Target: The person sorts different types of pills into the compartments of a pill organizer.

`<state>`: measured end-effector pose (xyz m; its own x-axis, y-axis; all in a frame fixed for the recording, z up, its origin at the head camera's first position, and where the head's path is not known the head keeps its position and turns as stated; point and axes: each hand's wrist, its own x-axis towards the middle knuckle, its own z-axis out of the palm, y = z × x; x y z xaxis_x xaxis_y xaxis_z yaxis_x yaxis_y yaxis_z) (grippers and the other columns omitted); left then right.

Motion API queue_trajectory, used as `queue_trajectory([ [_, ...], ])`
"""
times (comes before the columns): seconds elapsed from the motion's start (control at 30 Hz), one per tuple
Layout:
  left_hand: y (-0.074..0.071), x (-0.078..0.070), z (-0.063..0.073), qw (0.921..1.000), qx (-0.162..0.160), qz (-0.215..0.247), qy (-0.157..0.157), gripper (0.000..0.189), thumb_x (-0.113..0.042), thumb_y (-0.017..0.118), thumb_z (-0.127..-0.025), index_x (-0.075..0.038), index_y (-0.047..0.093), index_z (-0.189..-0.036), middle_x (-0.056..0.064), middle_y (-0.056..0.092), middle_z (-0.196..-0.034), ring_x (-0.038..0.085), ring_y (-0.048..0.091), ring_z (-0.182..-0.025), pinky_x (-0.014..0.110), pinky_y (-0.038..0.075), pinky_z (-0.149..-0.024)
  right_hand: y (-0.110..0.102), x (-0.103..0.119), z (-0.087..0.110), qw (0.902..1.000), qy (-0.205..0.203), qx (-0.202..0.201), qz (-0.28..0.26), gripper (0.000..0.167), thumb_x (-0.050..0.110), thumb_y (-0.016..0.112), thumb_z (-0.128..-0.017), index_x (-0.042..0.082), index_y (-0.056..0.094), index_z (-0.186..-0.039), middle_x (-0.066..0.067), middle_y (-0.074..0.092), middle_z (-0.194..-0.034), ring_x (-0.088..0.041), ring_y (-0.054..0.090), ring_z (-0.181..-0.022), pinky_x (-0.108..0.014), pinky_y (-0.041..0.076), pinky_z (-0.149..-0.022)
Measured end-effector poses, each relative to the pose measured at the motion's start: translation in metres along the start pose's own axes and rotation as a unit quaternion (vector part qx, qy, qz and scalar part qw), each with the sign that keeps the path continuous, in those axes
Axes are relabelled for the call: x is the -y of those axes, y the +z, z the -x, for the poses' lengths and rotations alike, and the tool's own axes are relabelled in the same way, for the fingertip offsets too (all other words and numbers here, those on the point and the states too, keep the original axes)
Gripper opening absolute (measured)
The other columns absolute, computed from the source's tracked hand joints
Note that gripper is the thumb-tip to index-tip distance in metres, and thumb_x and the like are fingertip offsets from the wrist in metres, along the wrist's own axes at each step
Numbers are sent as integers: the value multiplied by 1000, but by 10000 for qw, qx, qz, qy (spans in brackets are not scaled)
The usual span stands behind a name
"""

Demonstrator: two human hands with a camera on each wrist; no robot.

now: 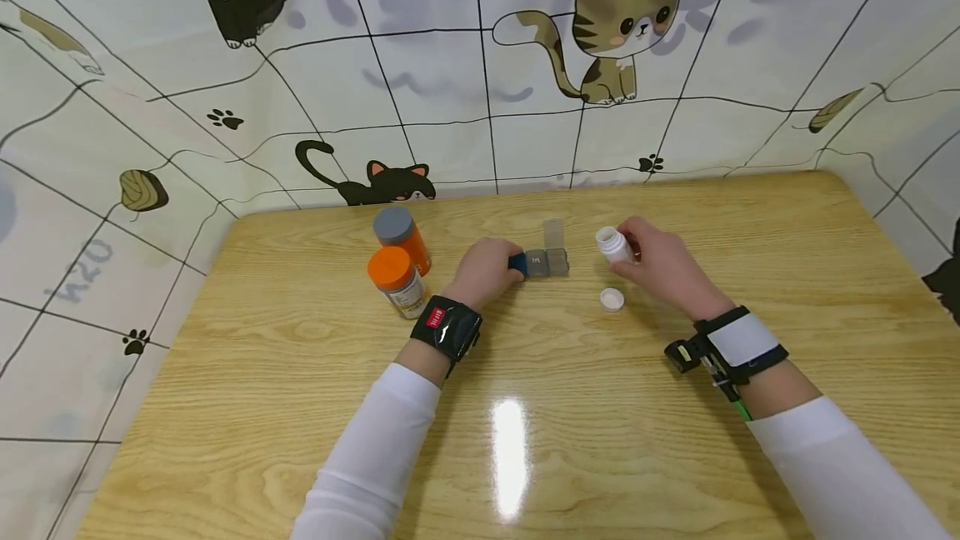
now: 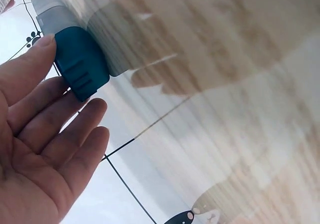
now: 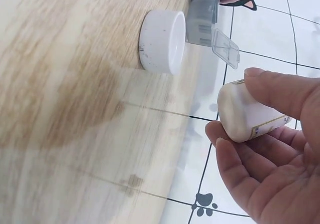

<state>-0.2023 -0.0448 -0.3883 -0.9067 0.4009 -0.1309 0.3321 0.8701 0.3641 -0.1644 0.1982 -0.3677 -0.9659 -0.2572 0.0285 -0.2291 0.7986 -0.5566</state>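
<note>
1. Closest in were the two white sleeves [image 1: 375, 457], with a black strap [image 1: 447, 327] on the left wrist and a pale-patched band [image 1: 738, 346] on the right, above the wood-grained tabletop [image 1: 285, 407] (which caught a bright streak of light).
2. The white cap [image 1: 612, 300] lay on the tabletop, just nearer than the bottle and apart from both hands.
3. The left hand [image 1: 486, 273] held the teal end of a small pill box [image 1: 537, 263] with thumb and fingers [image 2: 82, 134] nearly closed on it; the outer fingers were loosely bent and free.
4. The right hand [image 1: 663, 265] held a small white bottle [image 1: 615, 247] between thumb and fingers, parted only by the bottle's width. Its uncapped mouth faced upward, leaning towards the pill box; whether its base touched the tabletop, I could not tell.
5. The pill box lay between the hands, its grey compartments pointing towards the bottle, and the end one's clear lid [image 1: 553, 232] stood open on the far side.
6. Left of the left hand stood an orange-lidded jar [image 1: 398, 283], with a grey-lidded orange bottle [image 1: 407, 240] just behind.
7. Farthest off, a white backdrop [image 1: 435, 73] bore cartoon cats, paw prints and dark grid lines.
</note>
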Motion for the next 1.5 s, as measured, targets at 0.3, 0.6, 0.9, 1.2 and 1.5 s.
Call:
queue_trajectory([
  [0.3, -3, 0, 0, 9997, 2, 240, -107, 37, -19, 67, -84, -12, 63, -121, 6, 65, -117, 19, 60, -103, 32, 49, -87, -1, 4, -11, 9992, -87, 208, 325, 35, 10, 62, -85, -3, 48, -114, -24, 60, -103, -32, 58, -87, -44, 46, -74],
  [0.6, -3, 0, 1, 9994, -17, 339, -106, 38, -18, 68, -83, -10, 63, -120, 8, 65, -118, 20, 60, -107, 33, 49, -90, 6, 10, -27, 9910, -666, 423, 1079, 27, 0, 66, -80, 1, 53, -104, -18, 64, -94, -29, 60, -80, -44, 47, -72],
  [0.9, -1, 1, 0, 9989, -14, 419, -204, 39, -18, 69, -83, -10, 62, -121, 7, 65, -119, 21, 59, -108, 33, 48, -91, 19, 20, -34, 9806, -960, 356, 1672, 27, -4, 63, -81, 2, 57, -107, -17, 64, -96, -30, 62, -84, -40, 50, -71],
  [1.2, -1, 1, 0, 9990, -54, 394, -194, 39, -18, 69, -83, -10, 63, -120, 7, 65, -118, 20, 59, -107, 32, 48, -91, 18, 33, -34, 9594, -1171, 418, 2531, 30, -7, 57, -85, 2, 58, -113, -19, 61, -108, -35, 58, -94, -44, 49, -79],
  [1.5, -3, 1, 0, 9993, -85, 325, -148, 39, -18, 70, -82, -10, 63, -120, 7, 65, -118, 21, 60, -108, 32, 48, -91, 21, 40, -34, 9410, -1461, 332, 3035, 24, -4, 55, -87, 5, 60, -109, -17, 59, -106, -37, 53, -102, -50, 47, -84],
])
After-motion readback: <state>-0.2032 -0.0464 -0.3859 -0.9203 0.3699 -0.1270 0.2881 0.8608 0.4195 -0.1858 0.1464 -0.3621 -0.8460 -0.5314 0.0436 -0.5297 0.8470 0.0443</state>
